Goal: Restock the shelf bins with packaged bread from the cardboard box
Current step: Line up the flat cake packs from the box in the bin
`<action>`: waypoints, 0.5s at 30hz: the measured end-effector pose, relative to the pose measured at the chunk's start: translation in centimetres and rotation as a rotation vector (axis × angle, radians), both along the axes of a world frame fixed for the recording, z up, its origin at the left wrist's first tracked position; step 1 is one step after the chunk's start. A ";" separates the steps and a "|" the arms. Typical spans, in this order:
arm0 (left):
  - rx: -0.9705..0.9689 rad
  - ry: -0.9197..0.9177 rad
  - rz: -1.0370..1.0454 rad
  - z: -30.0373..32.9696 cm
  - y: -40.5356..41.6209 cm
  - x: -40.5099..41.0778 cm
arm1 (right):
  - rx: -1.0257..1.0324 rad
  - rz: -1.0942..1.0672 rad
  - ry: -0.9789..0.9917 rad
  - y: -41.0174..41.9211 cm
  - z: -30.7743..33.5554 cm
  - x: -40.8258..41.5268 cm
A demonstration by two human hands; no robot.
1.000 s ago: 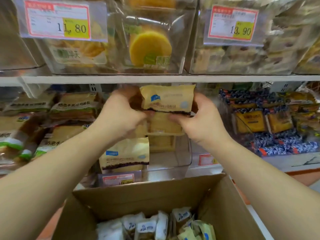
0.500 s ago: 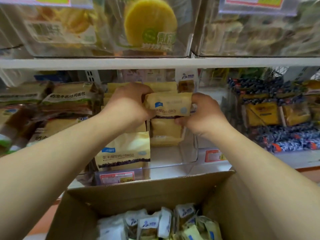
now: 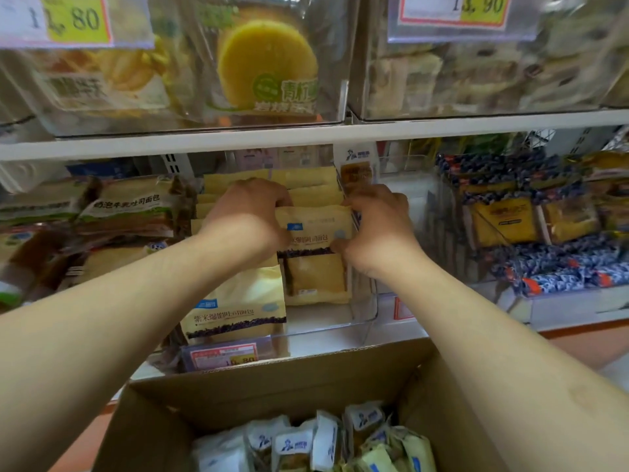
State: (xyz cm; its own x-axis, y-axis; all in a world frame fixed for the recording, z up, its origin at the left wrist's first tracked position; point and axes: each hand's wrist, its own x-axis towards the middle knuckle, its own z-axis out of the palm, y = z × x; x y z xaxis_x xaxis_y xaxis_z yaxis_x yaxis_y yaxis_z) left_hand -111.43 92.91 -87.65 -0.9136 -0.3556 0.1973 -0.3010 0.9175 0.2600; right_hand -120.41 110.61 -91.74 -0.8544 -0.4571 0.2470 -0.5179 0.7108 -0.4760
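Observation:
A pale yellow bread packet with a dark stripe stands upright in the clear shelf bin on the middle shelf. My left hand grips its left edge and my right hand pinches its right edge. More yellow packets stand in rows behind it, another yellow packet leans at the bin's front left, and one lies lower in front. The open cardboard box sits below my arms, holding several white and yellow bread packets.
Clear bins with price tags fill the upper shelf. Green-striped bread packets lie in the bin to the left. Blue and yellow packets fill the bin to the right. A price label hangs on the bin front.
Both hands have lowered the yellow packet from near the upper shelf edge down into the bin, onto the front of the right-hand row. The camera has moved closer to the shelf.

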 end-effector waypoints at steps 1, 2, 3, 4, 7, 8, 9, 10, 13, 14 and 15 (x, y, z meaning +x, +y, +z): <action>-0.002 -0.002 0.008 0.0 0.0 0.0 | 0.009 -0.005 -0.012 -0.1 0.0 0.1; -0.003 -0.005 0.017 0.0 0.0 0.0 | 0.010 -0.008 -0.030 -0.2 0.0 0.1; -0.004 -0.007 0.024 0.0 0.0 -0.1 | 0.003 -0.008 -0.044 -0.3 0.0 0.1; -0.004 -0.011 0.026 0.1 0.0 -0.1 | -0.006 -0.007 -0.054 -0.2 0.0 0.1; -0.008 -0.027 0.006 0.5 0.0 0.0 | -0.028 -0.006 -0.073 0.1 0.0 0.2; -0.002 -0.031 0.006 0.6 -0.1 0.1 | -0.038 -0.006 -0.082 0.2 0.0 0.2; 0.010 -0.029 0.010 0.7 -0.1 0.2 | -0.049 -0.004 -0.088 0.2 0.1 0.2; 0.021 -0.020 0.011 0.7 -0.1 0.4 | -0.057 -0.002 -0.091 0.3 0.2 0.3; 0.018 0.025 -0.011 0.9 0.4 1.4 | -0.052 0.002 -0.091 0.8 0.9 0.6; 0.010 0.044 -0.020 1.1 0.7 2.0 | -0.056 0.004 -0.095 1.1 1.3 0.8; 0.001 0.066 -0.029 1.4 1.1 2.7 | -0.068 0.007 -0.095 1.5 1.7 1.2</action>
